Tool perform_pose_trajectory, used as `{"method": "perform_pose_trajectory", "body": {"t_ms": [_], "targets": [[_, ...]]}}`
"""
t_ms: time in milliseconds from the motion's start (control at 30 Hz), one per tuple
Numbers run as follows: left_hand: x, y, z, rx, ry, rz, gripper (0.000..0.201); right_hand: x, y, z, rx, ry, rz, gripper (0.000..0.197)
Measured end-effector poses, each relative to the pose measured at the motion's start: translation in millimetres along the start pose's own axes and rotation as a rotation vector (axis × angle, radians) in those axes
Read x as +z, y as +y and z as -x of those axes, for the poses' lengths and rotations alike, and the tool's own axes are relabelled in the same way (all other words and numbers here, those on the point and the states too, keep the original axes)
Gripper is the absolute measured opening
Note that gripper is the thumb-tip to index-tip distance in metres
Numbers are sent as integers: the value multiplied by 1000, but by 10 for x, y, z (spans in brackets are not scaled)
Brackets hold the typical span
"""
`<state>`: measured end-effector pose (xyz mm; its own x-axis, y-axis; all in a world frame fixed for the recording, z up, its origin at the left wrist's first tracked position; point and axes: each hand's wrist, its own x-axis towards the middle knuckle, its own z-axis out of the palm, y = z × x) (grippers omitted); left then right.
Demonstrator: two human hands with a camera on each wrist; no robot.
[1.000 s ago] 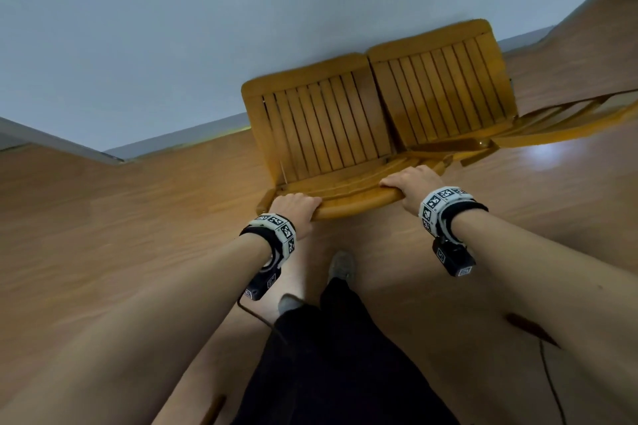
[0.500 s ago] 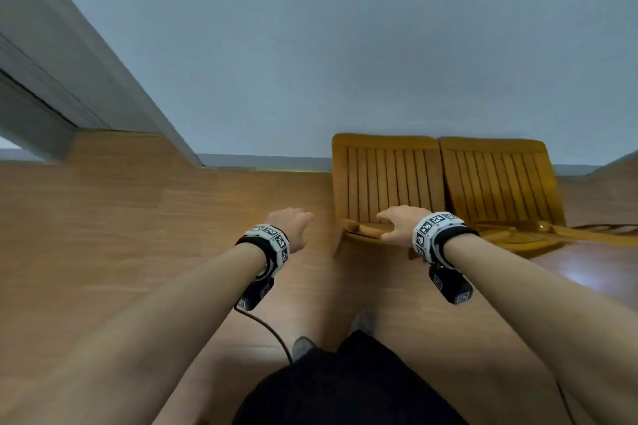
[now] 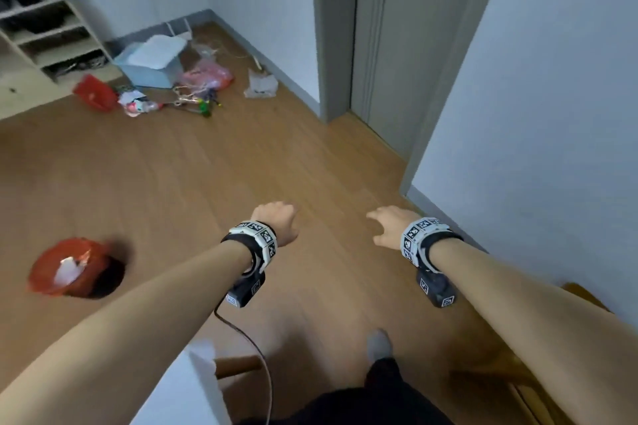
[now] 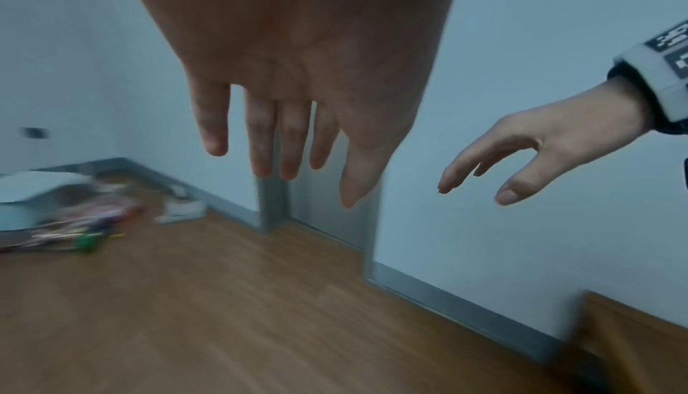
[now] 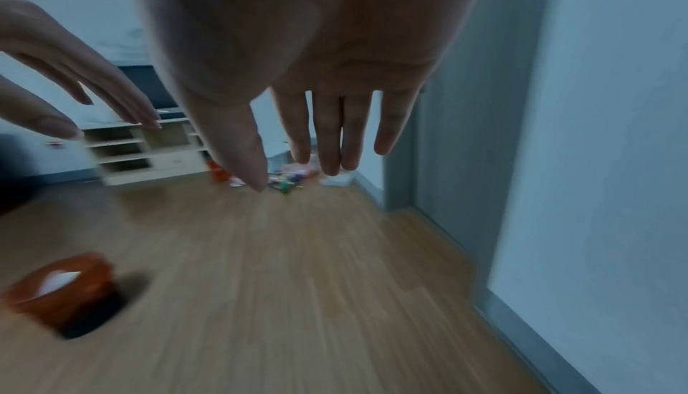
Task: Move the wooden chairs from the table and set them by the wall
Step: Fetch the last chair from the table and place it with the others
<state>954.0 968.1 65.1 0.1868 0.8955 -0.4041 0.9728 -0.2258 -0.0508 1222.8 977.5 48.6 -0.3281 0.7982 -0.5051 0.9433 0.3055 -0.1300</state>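
Only edges of the wooden chairs show: an orange-brown part (image 3: 583, 293) against the right wall under my right forearm, and a brown corner (image 4: 633, 341) low right in the left wrist view. My left hand (image 3: 276, 217) hangs over bare floor with straight, relaxed fingers (image 4: 275, 141) and holds nothing. My right hand (image 3: 383, 228) is beside it, nearer the wall, fingers (image 5: 327, 135) spread loosely and empty. A short wooden piece (image 3: 238, 366) sticks out by a white surface (image 3: 186, 390) at the bottom edge.
A red-lined waste bin (image 3: 69, 266) stands on the floor to the left. Bags, a pale blue box (image 3: 152, 65) and clutter lie by the far wall near a shelf unit (image 3: 45, 34). A grey door (image 3: 397, 45) is ahead on the right. A cable (image 3: 255, 355) hangs from my left wrist.
Both hands have let go of the chair back, the left first, then the right. My view has swung left, away from the two chairs by the wall, toward the open room.
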Motion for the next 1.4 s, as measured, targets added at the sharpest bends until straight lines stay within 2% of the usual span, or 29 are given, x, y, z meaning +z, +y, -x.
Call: {"method": "perform_pose_trajectory", "body": {"t_ms": [167, 300, 433, 600, 700, 833, 1033, 1233, 1400], "targets": [[2, -1339, 198, -266, 41, 91, 61, -689, -1123, -1065, -262, 48, 148, 64], [59, -2223, 252, -463, 40, 153, 62, -1100, -2013, -1900, -469, 58, 232, 63], [129, -2958, 294, -665, 32, 240, 63, -1405, -2872, -2722, -651, 44, 330, 62], [130, -3723, 680, -927, 73, 349, 53, -1717, -4045, -3428, -847, -9, 477, 63], [215, -4004, 1131, -1063, 54, 410, 61, -1758, -4833, -3582, -969, 6, 535, 60], [467, -4367, 1697, -1254, 19, 465, 59, -1677, -5899, -3635, -1123, -2, 549, 56], [961, -4937, 2293, -1475, -2, 557, 61, -1452, -7267, -3604, -1318, -22, 582, 46], [1377, -5943, 2823, -1576, 40, 621, 58, -1343, -8626, -3672, -1441, -19, 728, 54], [1540, -6576, 3317, -1665, 57, 651, 57, -1264, -9751, -3747, -1503, -39, 782, 49]]}}
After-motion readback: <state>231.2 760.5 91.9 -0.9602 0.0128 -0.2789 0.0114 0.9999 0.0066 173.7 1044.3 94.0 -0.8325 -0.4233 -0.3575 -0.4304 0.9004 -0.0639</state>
